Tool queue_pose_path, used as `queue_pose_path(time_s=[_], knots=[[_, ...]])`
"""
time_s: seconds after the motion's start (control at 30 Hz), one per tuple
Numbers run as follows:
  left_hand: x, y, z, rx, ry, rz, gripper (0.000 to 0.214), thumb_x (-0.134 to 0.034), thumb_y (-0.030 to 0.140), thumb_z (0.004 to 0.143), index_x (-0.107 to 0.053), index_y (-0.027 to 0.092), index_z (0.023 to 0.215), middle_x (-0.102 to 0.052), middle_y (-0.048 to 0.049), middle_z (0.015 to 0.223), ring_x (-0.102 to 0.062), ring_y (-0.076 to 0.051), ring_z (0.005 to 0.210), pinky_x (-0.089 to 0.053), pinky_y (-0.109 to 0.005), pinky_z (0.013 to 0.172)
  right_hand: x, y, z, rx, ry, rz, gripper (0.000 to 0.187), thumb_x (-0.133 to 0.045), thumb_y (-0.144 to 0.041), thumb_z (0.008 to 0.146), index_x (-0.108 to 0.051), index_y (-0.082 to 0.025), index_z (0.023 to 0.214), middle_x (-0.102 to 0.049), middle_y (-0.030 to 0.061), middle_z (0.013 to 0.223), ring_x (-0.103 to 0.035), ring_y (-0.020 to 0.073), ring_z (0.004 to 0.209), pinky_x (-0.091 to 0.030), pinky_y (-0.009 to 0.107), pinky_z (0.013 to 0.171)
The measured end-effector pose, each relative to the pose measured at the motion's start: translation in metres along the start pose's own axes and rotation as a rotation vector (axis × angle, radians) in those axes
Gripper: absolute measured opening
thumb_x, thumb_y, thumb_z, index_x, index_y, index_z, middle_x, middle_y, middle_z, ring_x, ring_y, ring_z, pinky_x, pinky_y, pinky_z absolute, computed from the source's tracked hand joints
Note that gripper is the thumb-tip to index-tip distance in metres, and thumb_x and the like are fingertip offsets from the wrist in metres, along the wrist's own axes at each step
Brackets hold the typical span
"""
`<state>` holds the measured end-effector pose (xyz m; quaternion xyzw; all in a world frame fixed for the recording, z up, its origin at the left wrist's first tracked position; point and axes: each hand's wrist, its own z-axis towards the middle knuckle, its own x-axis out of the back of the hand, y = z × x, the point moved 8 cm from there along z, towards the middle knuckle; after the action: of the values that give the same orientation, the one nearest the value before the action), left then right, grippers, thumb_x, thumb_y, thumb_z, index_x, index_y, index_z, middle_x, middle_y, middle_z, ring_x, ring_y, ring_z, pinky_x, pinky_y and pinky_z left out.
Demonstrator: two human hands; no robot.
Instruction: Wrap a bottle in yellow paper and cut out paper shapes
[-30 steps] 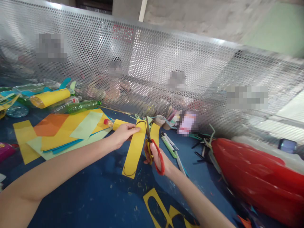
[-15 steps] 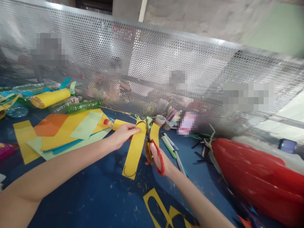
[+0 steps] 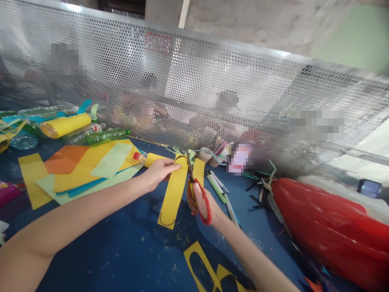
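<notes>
My left hand pinches the upper part of a yellow paper strip, which bears a dark curved line near each end. In my right hand is a pair of scissors with red and yellow handles, its dark blades pointing up beside the strip's right edge. Whether the blades touch the paper, I cannot tell. A second yellow paper piece shows behind the scissors. Beyond my left hand lies a small bottle with a red cap and a yellow paper wrap.
Coloured paper sheets and plastic bottles lie at left. Pens, a lit phone and a red plastic bag are at right. Yellow cut-outs lie in front. A perforated metal screen stands behind, people beyond it.
The scissors and my right hand have shifted very slightly right relative to the strip. The whole view has drifted a little; both grips stay the same.
</notes>
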<state>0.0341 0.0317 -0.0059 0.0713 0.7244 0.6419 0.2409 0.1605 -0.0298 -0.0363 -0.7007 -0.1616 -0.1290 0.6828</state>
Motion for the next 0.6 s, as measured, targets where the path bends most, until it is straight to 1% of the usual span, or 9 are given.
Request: queue_pose_path(time_s=[0.17, 0.33, 0.5, 0.6], knots=[[0.0013, -0.0005, 0.0010, 0.000, -0.001, 0.006, 0.009, -0.062, 0.021, 0.080, -0.067, 0.014, 0.077, -0.068, -0.0040, 0.074, -0.061, -0.012, 0.063, -0.046, -0.025, 0.065, -0.0003, -0.0015, -0.0009, 0.010, 0.008, 0.004, 0.056, -0.027, -0.076, 0.077, -0.038, -0.023, 0.064, -0.039, -0.0043, 0.050, -0.040, 0.0112, 0.037, -0.041, 0.027, 0.036], [-0.0002, 0.0000, 0.0012, -0.011, -0.018, 0.002, 0.010, -0.061, 0.021, 0.080, -0.067, 0.013, 0.078, -0.067, -0.0033, 0.069, -0.061, -0.012, 0.062, -0.046, -0.025, 0.064, -0.0004, -0.0022, -0.0011, 0.011, 0.008, 0.019, 0.056, -0.028, -0.076, 0.077, -0.038, -0.023, 0.064, -0.039, -0.0051, 0.048, -0.040, 0.0107, 0.035, -0.039, 0.026, 0.034], [-0.0009, 0.0027, -0.0013, 0.012, 0.002, -0.020, 0.009, -0.061, 0.018, 0.081, -0.068, 0.013, 0.077, -0.069, -0.0045, 0.072, -0.062, -0.012, 0.065, -0.047, -0.026, 0.068, 0.0015, 0.0009, -0.0008, -0.029, 0.027, 0.017, 0.055, -0.030, -0.075, 0.077, -0.038, -0.023, 0.064, -0.039, -0.0050, 0.048, -0.039, 0.0106, 0.034, -0.037, 0.026, 0.032], [-0.0008, 0.0056, -0.0019, 0.014, 0.009, -0.035, 0.009, -0.061, 0.016, 0.081, -0.068, 0.013, 0.078, -0.069, -0.0048, 0.073, -0.063, -0.013, 0.067, -0.048, -0.026, 0.070, 0.0042, -0.0013, -0.0011, -0.019, 0.034, -0.015, 0.053, -0.029, -0.073, 0.078, -0.039, -0.023, 0.064, -0.041, -0.0038, 0.048, -0.039, 0.0108, 0.034, -0.038, 0.026, 0.033]])
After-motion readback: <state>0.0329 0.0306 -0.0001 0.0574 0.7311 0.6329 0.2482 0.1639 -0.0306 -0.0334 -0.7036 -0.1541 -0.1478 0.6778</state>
